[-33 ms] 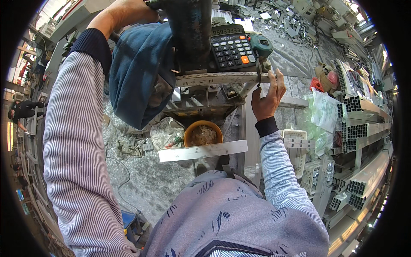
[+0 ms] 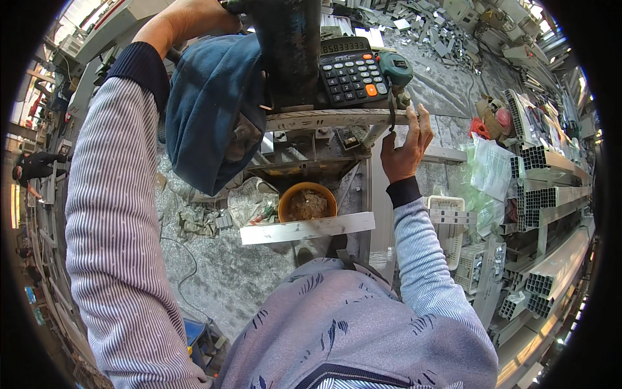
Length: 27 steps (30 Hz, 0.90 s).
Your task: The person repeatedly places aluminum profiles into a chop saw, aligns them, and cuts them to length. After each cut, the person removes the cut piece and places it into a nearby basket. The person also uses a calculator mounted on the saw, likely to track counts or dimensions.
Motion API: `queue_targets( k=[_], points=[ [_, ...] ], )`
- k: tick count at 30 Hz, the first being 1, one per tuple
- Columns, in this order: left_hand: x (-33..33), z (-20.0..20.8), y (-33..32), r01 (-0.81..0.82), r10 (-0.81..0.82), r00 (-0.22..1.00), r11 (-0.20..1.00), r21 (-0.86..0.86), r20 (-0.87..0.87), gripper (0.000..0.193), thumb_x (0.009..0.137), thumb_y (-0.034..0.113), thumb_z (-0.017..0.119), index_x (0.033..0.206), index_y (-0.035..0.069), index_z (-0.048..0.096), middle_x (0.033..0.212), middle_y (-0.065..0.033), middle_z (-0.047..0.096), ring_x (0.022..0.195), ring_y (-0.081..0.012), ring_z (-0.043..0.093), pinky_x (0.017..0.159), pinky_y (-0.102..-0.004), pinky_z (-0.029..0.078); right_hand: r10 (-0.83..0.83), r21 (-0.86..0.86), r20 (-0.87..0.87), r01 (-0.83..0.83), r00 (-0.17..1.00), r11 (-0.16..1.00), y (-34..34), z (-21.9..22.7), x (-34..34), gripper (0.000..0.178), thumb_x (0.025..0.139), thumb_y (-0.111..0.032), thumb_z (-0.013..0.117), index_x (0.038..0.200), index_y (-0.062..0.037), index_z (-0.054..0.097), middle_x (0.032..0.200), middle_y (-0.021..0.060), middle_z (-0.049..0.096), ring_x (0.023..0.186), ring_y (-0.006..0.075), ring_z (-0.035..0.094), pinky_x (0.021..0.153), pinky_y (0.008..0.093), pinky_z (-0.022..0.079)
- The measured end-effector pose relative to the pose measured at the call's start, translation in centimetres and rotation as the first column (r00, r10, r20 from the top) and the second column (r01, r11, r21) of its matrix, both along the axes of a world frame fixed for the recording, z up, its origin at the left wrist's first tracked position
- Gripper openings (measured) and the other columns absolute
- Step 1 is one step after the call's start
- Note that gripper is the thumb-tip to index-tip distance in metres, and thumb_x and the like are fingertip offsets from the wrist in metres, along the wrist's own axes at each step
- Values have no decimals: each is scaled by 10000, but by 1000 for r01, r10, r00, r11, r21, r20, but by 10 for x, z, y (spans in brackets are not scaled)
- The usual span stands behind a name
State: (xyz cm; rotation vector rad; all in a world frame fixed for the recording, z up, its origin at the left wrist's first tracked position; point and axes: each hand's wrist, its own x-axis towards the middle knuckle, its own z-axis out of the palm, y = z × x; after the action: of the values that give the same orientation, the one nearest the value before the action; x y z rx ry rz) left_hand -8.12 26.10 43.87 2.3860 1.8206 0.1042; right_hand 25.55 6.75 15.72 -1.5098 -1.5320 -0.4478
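My left hand point(image 2: 197, 18) reaches up to the top edge, against the dark upright column point(image 2: 285, 55) of a machine. Its fingertips are hidden there, so its grip does not show. Below it a dark blue cloth point(image 2: 210, 107) hangs over part of the machine. My right hand point(image 2: 407, 148) is beside the right end of a narrow worn ledge point(image 2: 337, 118), fingers stretched upward and nothing visible in them. On the machine, right of the column, lies a black calculator point(image 2: 350, 74) with an orange key. A green tape measure point(image 2: 394, 69) sits next to it, its dark strap hanging over the ledge.
Beneath the machine stands a yellow bucket point(image 2: 308, 202) of scraps, behind a white bar point(image 2: 308, 228). Stacked metal tubes point(image 2: 551, 227), a white plastic basket point(image 2: 447, 246) and plastic wrap point(image 2: 489, 168) are at right. Metal offcuts point(image 2: 434, 29) litter the far floor. Another person point(image 2: 39, 170) stands far left.
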Motion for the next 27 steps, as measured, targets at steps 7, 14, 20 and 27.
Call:
queue_targets(
  k=[7,14,20,27],
  points=[
    [-2,0,-1,70,-71,997,997,25,15,393,702,358,831,929,39,798,829,-181,748,773,-278,714,734,-395,541,-7,-26,7,8,1000,1000,-2,2,0,647,793,-82,674,1425,-44,542,1509,243,449,1388,426,408,1156,522,332],
    [-2,-2,3,56,-57,998,998,42,9,378,704,355,822,919,45,797,813,-174,744,757,-266,707,729,-398,535,-22,-54,7,22,1000,998,-6,5,-1,674,778,-69,666,1440,-50,538,1524,235,442,1406,423,397,1173,520,321],
    [0,-1,-1,55,-56,998,997,45,30,382,704,365,817,886,31,790,811,-176,742,754,-263,704,738,-393,531,-12,-57,-12,11,1000,998,-9,10,-2,712,740,-12,672,1439,-53,545,1518,225,453,1399,424,405,1171,514,328],
    [-7,-14,12,104,-107,994,991,90,31,333,796,316,749,968,32,769,837,-143,729,732,-271,676,767,-383,539,-11,-90,-15,10,1000,996,-11,16,-1,737,707,15,674,1431,-56,560,1499,210,475,1383,416,425,1163,487,353]
  ],
)
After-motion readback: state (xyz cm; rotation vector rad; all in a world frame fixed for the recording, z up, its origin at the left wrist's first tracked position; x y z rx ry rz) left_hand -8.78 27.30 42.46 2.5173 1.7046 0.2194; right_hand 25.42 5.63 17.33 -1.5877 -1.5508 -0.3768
